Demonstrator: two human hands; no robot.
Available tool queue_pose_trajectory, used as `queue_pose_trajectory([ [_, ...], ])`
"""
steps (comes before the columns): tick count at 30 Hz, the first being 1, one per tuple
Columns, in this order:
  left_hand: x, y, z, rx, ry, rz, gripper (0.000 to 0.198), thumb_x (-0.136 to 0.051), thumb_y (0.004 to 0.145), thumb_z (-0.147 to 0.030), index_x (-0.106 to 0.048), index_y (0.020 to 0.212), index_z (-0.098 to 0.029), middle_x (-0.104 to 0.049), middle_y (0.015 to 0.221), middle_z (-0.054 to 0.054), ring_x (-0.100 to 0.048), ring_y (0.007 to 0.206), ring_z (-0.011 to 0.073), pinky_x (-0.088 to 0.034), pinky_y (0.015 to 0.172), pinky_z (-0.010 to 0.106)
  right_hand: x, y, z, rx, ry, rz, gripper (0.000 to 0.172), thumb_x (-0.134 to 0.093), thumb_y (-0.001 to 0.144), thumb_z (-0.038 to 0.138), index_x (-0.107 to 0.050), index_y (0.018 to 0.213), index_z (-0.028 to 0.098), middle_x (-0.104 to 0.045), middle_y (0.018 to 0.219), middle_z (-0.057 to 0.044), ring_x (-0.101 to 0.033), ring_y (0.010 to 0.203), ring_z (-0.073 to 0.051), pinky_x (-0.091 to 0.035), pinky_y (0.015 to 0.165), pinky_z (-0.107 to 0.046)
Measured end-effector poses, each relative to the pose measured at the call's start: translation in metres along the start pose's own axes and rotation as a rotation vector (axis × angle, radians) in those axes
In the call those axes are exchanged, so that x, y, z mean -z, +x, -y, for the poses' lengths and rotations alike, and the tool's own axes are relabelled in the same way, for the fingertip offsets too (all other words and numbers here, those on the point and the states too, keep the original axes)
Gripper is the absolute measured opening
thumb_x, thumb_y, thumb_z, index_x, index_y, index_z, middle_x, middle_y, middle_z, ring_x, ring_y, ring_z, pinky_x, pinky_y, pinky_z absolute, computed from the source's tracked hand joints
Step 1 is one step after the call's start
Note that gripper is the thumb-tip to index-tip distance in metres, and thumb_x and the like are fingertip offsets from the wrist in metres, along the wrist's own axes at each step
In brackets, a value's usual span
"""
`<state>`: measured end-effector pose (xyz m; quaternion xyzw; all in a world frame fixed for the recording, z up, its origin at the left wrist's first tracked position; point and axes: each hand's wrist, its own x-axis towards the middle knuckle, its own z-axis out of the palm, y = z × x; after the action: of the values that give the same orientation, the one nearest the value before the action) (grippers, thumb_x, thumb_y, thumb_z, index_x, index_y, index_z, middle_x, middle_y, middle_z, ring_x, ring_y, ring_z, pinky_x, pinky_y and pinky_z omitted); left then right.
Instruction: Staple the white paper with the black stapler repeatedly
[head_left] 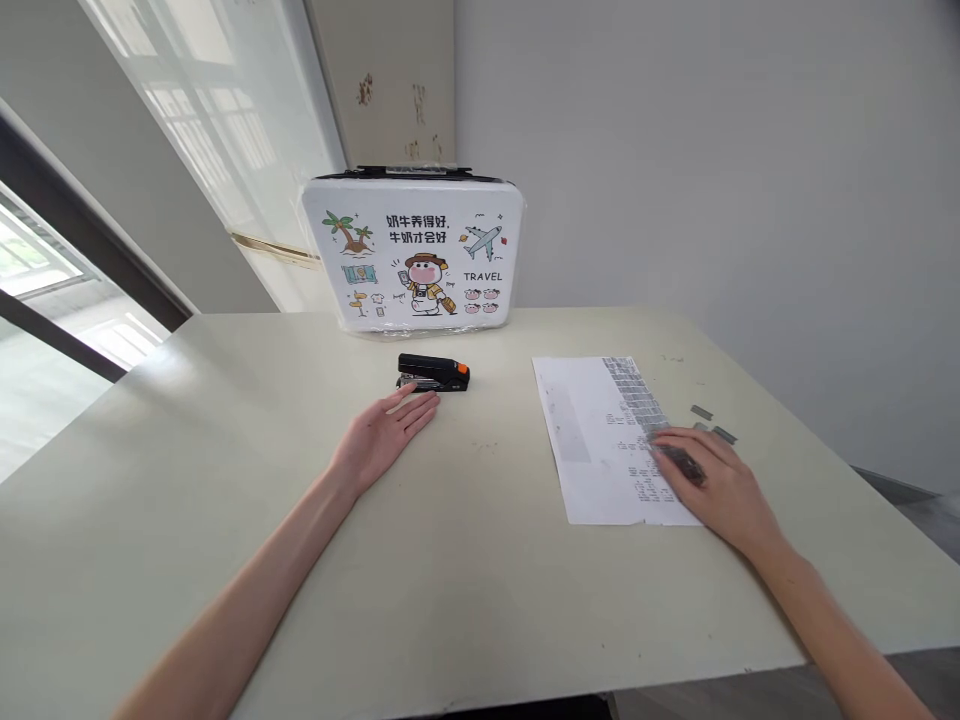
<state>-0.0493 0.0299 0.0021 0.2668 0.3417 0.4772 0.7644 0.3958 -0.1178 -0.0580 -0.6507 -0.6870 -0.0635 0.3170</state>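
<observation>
My left hand (382, 437) rests palm up on the table, fingers stretched out. Its fingertips are at the near side of a black stapler (439, 372) with an orange part on its right end. On the right, my right hand (724, 492) is over a printed white sheet of paper (577, 410), thumb and fingers curved together. Something dark shows between thumb and forefinger, but I cannot make out what it is. Just beyond that hand lie several small grey strips (702, 411), which look like staples.
At the back of the pale table (465, 590) stands a white case (442, 280) with cartoon pictures, wrapped in clear plastic. A grey wall (712, 160) rises behind, and a window (52, 270) is at the left. The table's front edge runs along the bottom.
</observation>
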Motion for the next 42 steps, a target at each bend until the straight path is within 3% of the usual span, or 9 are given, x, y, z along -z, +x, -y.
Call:
queue_pose_trajectory([
  [7,0.004,0.002,0.001,-0.014,0.025,0.03,0.037,-0.063,0.092,-0.018,-0.066,0.129,-0.01,-0.064,0.143,0.023,-0.059,0.139,0.0328,-0.044,0.122,0.047,-0.002,-0.001,-0.002,0.043,0.013,0.083,0.029,-0.053,0.103,0.045,-0.072,0.119,0.032,-0.071,0.139,-0.005,-0.068,0.126,-0.032,-0.051,0.109,-0.056],
  [13,0.009,-0.001,-0.002,-0.011,0.147,0.066,0.023,-0.068,0.093,-0.022,-0.076,0.113,-0.013,-0.066,0.142,0.018,-0.06,0.137,0.0335,-0.048,0.118,0.046,-0.003,-0.003,-0.004,0.017,0.003,0.117,0.031,-0.053,0.102,0.047,-0.073,0.121,0.031,-0.071,0.141,-0.004,-0.066,0.13,-0.031,-0.051,0.111,-0.055],
  [17,0.026,-0.003,-0.011,-0.12,0.32,0.032,0.022,-0.076,0.091,-0.029,-0.079,0.108,-0.015,-0.073,0.126,0.015,-0.071,0.111,0.0276,-0.057,0.098,0.036,-0.001,-0.003,0.0,0.002,0.003,0.121,0.031,-0.053,0.102,0.048,-0.074,0.118,0.032,-0.071,0.141,-0.003,-0.066,0.13,-0.031,-0.052,0.11,-0.055],
  [21,0.045,-0.007,-0.023,-0.267,0.609,-0.033,0.026,-0.079,0.089,-0.039,-0.079,0.103,-0.017,-0.073,0.101,0.01,-0.063,0.075,0.0166,-0.053,0.071,0.026,0.003,-0.002,0.002,-0.076,0.031,0.079,0.03,-0.055,0.1,0.048,-0.074,0.118,0.033,-0.072,0.138,-0.003,-0.067,0.128,-0.033,-0.062,0.085,-0.048],
  [25,0.052,-0.012,-0.029,-0.353,0.889,-0.084,0.03,-0.072,0.091,-0.048,-0.077,0.102,-0.021,-0.069,0.09,0.006,-0.057,0.069,0.0153,-0.047,0.065,0.026,0.01,-0.002,-0.001,-0.348,0.103,-0.021,0.029,-0.056,0.099,0.049,-0.075,0.114,0.033,-0.076,0.131,-0.004,-0.073,0.115,-0.033,-0.059,0.061,-0.038],
  [30,0.047,-0.013,-0.026,-0.343,1.028,-0.093,0.035,-0.064,0.094,-0.054,-0.073,0.103,-0.022,-0.069,0.089,0.005,-0.057,0.071,0.0163,-0.047,0.068,0.029,0.013,-0.004,-0.009,-0.541,0.165,-0.051,0.033,-0.063,0.095,0.053,-0.076,0.116,0.032,-0.078,0.127,-0.002,-0.075,0.109,-0.031,-0.062,0.084,-0.042],
  [36,0.048,-0.012,-0.022,-0.341,1.091,-0.082,0.033,-0.06,0.097,-0.051,-0.072,0.106,-0.022,-0.068,0.09,0.004,-0.058,0.073,0.016,-0.048,0.07,0.029,0.009,-0.001,-0.009,-0.429,0.049,0.164,0.054,-0.053,0.099,0.064,-0.065,0.142,0.035,-0.066,0.148,-0.006,-0.074,0.111,-0.037,-0.065,0.079,-0.051],
  [40,0.047,-0.012,-0.02,-0.341,1.128,-0.086,0.033,-0.06,0.098,-0.051,-0.071,0.107,-0.022,-0.069,0.09,0.003,-0.058,0.073,0.0157,-0.048,0.07,0.028,-0.002,-0.002,-0.002,-0.177,-0.081,0.342,0.066,-0.037,0.105,0.063,-0.038,0.164,0.034,-0.036,0.171,0.0,-0.039,0.155,-0.036,-0.037,0.124,-0.061],
  [42,0.047,-0.012,-0.019,-0.343,1.163,-0.09,0.033,-0.058,0.098,-0.051,-0.071,0.108,-0.022,-0.069,0.091,0.003,-0.059,0.074,0.0158,-0.048,0.071,0.028,-0.006,-0.006,0.005,-0.084,-0.152,0.397,0.069,-0.032,0.107,0.061,-0.022,0.169,0.034,-0.023,0.175,0.002,-0.026,0.16,-0.032,-0.023,0.131,-0.059],
])
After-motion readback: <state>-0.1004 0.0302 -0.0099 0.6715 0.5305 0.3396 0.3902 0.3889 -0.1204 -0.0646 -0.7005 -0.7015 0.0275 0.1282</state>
